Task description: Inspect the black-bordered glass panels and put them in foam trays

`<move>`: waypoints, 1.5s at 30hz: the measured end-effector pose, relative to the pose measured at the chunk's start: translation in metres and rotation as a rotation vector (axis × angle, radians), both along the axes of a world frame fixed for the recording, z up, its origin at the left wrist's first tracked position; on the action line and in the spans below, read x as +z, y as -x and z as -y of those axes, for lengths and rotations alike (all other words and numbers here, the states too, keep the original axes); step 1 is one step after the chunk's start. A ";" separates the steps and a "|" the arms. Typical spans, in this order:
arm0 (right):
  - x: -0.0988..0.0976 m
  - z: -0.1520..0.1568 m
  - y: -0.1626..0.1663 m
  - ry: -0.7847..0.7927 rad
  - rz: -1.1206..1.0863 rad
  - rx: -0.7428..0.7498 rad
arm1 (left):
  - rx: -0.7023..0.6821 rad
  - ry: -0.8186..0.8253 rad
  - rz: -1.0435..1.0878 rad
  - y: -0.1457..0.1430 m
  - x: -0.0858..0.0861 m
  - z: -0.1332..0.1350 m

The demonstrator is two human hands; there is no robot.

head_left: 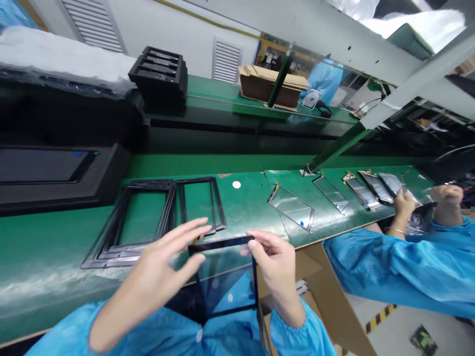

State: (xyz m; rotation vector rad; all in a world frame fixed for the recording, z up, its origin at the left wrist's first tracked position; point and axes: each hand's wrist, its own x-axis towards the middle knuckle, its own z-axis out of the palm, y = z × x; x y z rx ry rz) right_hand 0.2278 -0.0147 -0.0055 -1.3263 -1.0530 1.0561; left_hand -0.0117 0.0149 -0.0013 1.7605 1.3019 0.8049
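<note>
My right hand (274, 259) pinches the upper right corner of a black-bordered glass touch panel (230, 287), which is tilted in front of my body. Through the clear middle of the glass, blue clothing shows. Beside the panel's upper left corner is my left hand (163, 264), fingers stretched and thumb apart; whether a fingertip touches the glass I cannot tell. Just beyond that hand, a loose stack of black rectangular frames (122, 222) lies on the green bench (245, 207). Several more frames (200, 198) overlap to its right.
Two glass panels (293, 207) (330, 193) lie to the right, with several more panels (361, 190) farther along. There a co-worker's hands (403, 205) handle one. A black foam tray (107, 173) sits left; a green post (334, 148) rises behind. Cardboard boxes (326, 282) stand below the bench.
</note>
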 end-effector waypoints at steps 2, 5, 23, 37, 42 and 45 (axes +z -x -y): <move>0.004 -0.002 0.008 0.028 -0.020 0.092 | -0.171 -0.082 -0.144 -0.009 0.010 0.001; 0.009 -0.004 0.006 0.108 -0.133 0.214 | -0.357 0.101 -0.090 -0.014 0.020 0.001; -0.012 0.012 -0.031 0.171 -0.150 -0.107 | 0.246 0.503 0.537 -0.011 0.011 0.013; -0.015 0.020 -0.021 0.121 -0.114 -0.130 | 0.169 0.136 0.236 0.004 -0.011 0.002; -0.013 0.027 -0.011 0.095 0.002 -0.065 | -0.183 -0.360 -0.192 -0.003 0.000 -0.016; -0.012 0.029 -0.008 0.117 0.011 -0.051 | -0.349 -0.292 -0.170 -0.010 0.002 -0.021</move>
